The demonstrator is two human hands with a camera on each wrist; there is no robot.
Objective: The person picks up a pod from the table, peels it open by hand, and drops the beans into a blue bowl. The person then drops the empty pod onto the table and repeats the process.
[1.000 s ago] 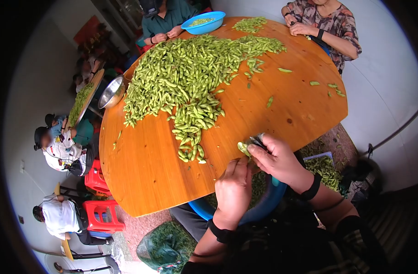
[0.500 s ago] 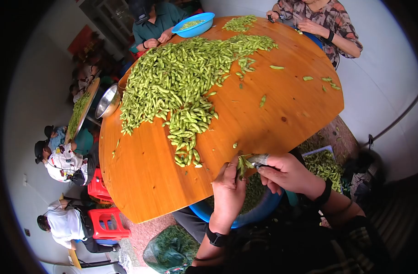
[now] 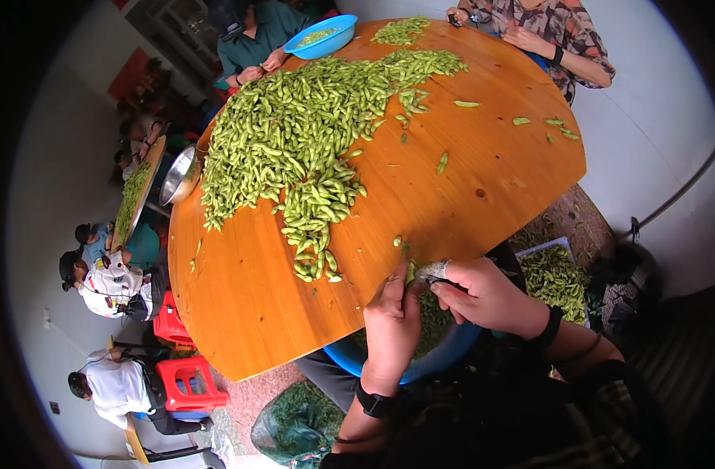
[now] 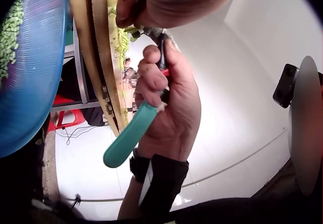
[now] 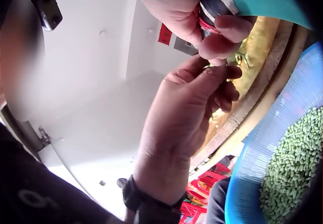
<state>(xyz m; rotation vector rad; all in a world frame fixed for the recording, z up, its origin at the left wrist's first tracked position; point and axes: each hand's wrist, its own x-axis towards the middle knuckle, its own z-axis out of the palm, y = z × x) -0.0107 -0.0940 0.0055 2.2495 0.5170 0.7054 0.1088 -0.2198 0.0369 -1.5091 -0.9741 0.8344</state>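
My left hand (image 3: pixel 392 324) pinches a green soybean pod (image 3: pixel 411 271) just off the front edge of the wooden table (image 3: pixel 248 313). Facing it, my right hand (image 3: pixel 486 295) grips a teal-handled tool (image 4: pixel 132 135), its dark end pointing up between thumb and fingers in the left wrist view. Fingertips of both hands meet at the pod, which they mostly hide in the right wrist view. Below the hands sits a blue basin (image 5: pixel 242 178) holding shelled green beans (image 5: pixel 295 168). A large heap of soybean pods (image 3: pixel 295 133) covers the table's far left part.
Loose pods (image 3: pixel 560 129) lie at the table's right. A metal bowl (image 3: pixel 181 173) stands by the left edge, and a light blue basin (image 3: pixel 322 37) at the back. Two people sit across. A crate of pods (image 3: pixel 557 281) and a green net bag (image 3: pixel 299 422) are on the floor.
Both hands have drawn slightly down and toward me from the table's edge. The pod, split and spread half a second ago, now shows less between the fingers. A small green piece lies near the edge.
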